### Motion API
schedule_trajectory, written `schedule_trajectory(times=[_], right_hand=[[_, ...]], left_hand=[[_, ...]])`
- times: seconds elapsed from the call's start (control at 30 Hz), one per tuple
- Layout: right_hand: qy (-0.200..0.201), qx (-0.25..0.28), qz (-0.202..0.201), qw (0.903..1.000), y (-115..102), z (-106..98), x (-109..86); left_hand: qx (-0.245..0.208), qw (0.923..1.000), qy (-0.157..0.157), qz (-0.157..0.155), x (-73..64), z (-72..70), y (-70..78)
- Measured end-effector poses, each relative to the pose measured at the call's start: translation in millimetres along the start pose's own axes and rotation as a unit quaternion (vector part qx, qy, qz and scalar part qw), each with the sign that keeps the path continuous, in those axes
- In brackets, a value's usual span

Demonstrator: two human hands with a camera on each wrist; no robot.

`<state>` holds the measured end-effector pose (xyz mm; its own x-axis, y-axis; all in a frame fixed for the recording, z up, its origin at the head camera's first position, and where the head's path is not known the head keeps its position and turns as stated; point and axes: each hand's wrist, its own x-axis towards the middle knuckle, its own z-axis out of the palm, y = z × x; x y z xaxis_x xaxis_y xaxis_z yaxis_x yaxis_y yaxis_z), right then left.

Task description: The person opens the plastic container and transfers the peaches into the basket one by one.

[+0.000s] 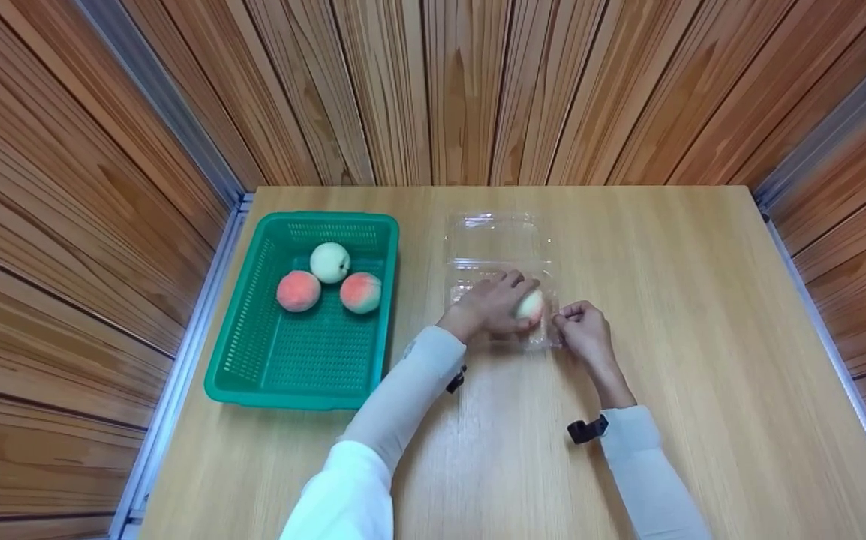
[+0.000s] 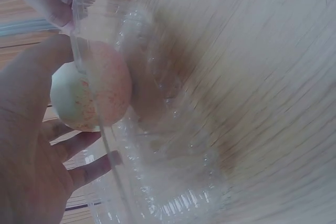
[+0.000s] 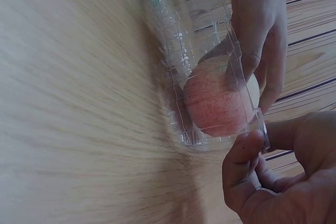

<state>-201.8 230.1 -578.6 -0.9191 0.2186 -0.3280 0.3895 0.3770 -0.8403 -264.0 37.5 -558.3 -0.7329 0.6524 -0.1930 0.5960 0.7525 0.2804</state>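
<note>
A clear plastic clamshell container (image 1: 494, 238) lies unfolded on the table, its lid spread toward the back wall. Over its near half, my left hand (image 1: 491, 301) holds a pink-and-cream peach (image 1: 530, 306). In the left wrist view the thumb and fingers wrap the peach (image 2: 90, 94), which sits partly below the container's rim. My right hand (image 1: 585, 330) pinches the container's near right corner. The right wrist view shows thumb and fingertips on that corner tab (image 3: 261, 129), close beside the peach (image 3: 216, 100). Whether the peach touches the container's bottom I cannot tell.
Left of the container stands a green plastic basket (image 1: 386, 330). Inside are a whitish peach (image 1: 329, 262), a red peach (image 1: 299, 291) and a red-and-cream peach (image 1: 361, 292). Wooden panels (image 1: 470, 90) rise behind and at both sides of the wooden table (image 1: 703, 337).
</note>
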Motion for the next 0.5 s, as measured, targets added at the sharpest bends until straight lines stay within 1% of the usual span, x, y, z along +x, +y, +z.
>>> schedule_trajectory(times=[0.1, 0.37, 0.5], right_hand=[[-0.001, -0.002, 0.002, 1.0, -0.5, -0.5, 0.0], [-0.007, 0.019, -0.004, 0.9998, 0.3, -1.3, 0.2], [-0.005, 0.024, -0.002, 0.9997, -0.3, -1.6, -0.1]], left_hand=[[0.005, 1.0, 0.003, 0.002, 1.3, 2.4, 1.6], [0.026, 0.9996, 0.007, 0.0, 3.3, 5.6, 6.8], [0.017, 0.9998, 0.011, -0.006, 4.3, 6.4, 8.2]])
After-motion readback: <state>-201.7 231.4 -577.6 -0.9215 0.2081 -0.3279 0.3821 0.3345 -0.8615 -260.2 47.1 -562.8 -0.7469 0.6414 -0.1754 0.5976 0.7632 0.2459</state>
